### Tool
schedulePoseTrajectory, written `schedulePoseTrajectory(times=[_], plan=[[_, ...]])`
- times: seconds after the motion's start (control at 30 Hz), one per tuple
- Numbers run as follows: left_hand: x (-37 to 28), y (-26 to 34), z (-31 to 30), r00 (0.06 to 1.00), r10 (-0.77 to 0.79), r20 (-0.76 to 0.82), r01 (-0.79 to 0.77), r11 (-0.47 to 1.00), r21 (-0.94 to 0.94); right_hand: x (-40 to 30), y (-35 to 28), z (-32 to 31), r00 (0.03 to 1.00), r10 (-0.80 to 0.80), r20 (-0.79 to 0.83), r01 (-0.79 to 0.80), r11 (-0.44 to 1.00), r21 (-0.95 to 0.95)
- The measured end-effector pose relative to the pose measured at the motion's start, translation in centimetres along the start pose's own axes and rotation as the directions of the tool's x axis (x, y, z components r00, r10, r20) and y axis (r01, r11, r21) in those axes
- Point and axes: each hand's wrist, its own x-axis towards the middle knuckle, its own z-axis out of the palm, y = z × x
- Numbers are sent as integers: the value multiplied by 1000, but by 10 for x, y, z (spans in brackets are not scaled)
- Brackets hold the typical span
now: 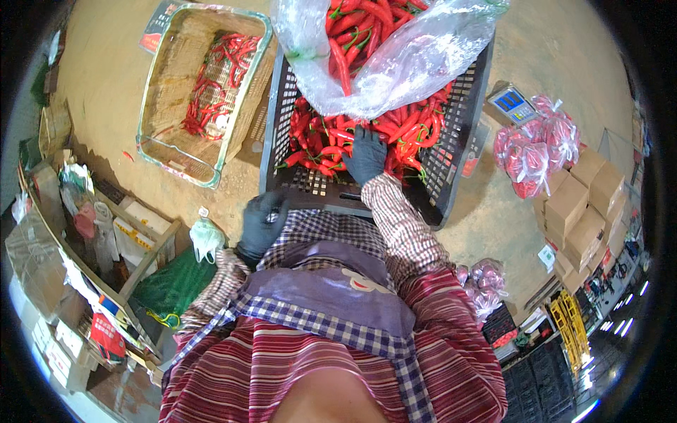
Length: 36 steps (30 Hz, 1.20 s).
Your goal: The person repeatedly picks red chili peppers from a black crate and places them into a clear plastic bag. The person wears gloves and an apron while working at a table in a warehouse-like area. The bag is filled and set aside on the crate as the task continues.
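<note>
My right hand (367, 156), in a dark glove, reaches into a black plastic crate (450, 153) and rests on red chili peppers (333, 153). Its fingers look apart, with no pepper plainly gripped. My left hand (262, 222), gloved too and slightly blurred, is just outside the crate's near left corner. A gap shows between its thumb and fingers, and I see nothing held. Across the far part of the crate lies a clear plastic bag (423, 58), its mouth towards me, with more chili peppers (370, 21) inside. Loose peppers spread beneath its near edge.
Left of the crate stands a yellowish plastic basket (164, 100) with some peppers. At right are a digital scale (512, 104), tied bags of peppers (529, 153) and cardboard boxes (568, 211). A wooden-framed bin (153, 259) and green net sack (177, 280) lie at left.
</note>
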Motion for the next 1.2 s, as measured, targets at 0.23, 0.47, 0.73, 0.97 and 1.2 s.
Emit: schedulePoseTrajectory(times=[0.23, 0.47, 0.73, 0.97, 1.2], plan=[[64, -16, 79, 952, -243, 188, 46, 718, 695, 15, -4, 42, 983, 8, 183, 33, 974, -222], [69, -48, 100, 760, -539, 364, 220, 740, 636, 9, 20, 35, 929, -117, 351, 71, 988, 140], [32, 18, 23, 952, -245, 183, 267, 958, -104, -51, 60, -67, 923, -124, 365, -372, -41, 927], [42, 65, 10, 886, -347, 308, 444, 443, -779, -62, 36, -135, 913, -378, 155, -319, -420, 850], [135, 134, -11, 999, -20, 38, 42, 451, -892, -17, 12, -187, 900, -431, -72, -173, -502, 847]])
